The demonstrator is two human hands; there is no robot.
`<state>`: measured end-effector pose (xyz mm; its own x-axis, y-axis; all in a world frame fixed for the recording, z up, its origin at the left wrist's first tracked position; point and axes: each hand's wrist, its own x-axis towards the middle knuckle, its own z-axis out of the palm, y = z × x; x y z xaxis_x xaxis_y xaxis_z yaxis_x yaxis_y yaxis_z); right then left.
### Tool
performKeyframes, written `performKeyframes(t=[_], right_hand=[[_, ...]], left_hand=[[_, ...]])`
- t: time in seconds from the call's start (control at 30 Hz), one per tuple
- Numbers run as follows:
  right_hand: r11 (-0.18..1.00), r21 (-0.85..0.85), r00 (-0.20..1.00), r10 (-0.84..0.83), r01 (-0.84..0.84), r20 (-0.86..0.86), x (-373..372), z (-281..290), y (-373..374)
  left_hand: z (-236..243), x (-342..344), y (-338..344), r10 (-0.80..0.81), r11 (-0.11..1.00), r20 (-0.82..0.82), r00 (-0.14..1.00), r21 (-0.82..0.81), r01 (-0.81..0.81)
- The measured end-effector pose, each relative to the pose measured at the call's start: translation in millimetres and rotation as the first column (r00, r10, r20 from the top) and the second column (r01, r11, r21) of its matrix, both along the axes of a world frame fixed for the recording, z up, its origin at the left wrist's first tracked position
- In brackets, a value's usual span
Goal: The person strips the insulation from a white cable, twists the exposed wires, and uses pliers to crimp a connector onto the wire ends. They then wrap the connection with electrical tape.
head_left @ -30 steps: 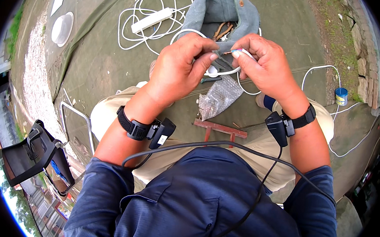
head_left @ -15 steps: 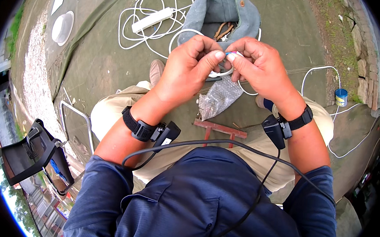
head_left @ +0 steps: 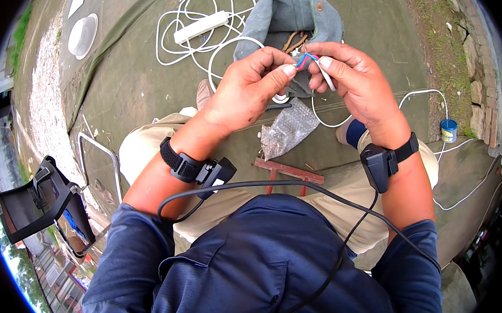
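Note:
Between my fingertips run thin blue and pink wires (head_left: pixel 305 58), bent in a small peak. My left hand (head_left: pixel 250 85) is closed in a pinch of thumb and forefinger on their left ends. On the right, my right hand (head_left: pixel 358 82) pinches the wires near a white cable (head_left: pixel 328 77), which shows below its thumb. The bare ends are too small to make out. Just beyond the hands lies a blue-grey cloth bag (head_left: pixel 326 19) with tan-handled pliers (head_left: pixel 294 42) in it. Clear bubble wrap (head_left: pixel 291 129) lies on the ground below my hands.
A white power strip (head_left: pixel 200 27) rests among loops of white cord at the far left. Between my legs stands a red stool (head_left: pixel 289 171). A blue and yellow can (head_left: pixel 448 131) with white cable around it is at the right, a black chair (head_left: pixel 38 200) at the left.
My hands have drawn slightly apart, and the right one has risen and turned. More of the blue and pink wires and the white cable now shows between them.

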<state>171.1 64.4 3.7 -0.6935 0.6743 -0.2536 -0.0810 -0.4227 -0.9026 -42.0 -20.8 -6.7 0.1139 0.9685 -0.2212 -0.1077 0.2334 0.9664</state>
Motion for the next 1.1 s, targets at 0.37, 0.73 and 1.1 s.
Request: performKeyframes(t=[0.37,0.73,1.1], right_hand=[[0.998,-0.050,0.999,0.033,-0.032,0.023,-9,3,-1],[0.997,0.067,0.993,0.030,-0.038,0.118,-5,7,2],[0.940,0.245,0.941,0.159,-0.237,0.298,6,14,9]], left_hand=[[12,-1,2,0.018,0.975,-0.436,0.900,0.207,0.080],[15,-3,3,0.026,0.985,-0.366,0.930,0.168,0.039],[18,-13,6,0.051,0.944,-0.484,0.874,0.309,0.116]])
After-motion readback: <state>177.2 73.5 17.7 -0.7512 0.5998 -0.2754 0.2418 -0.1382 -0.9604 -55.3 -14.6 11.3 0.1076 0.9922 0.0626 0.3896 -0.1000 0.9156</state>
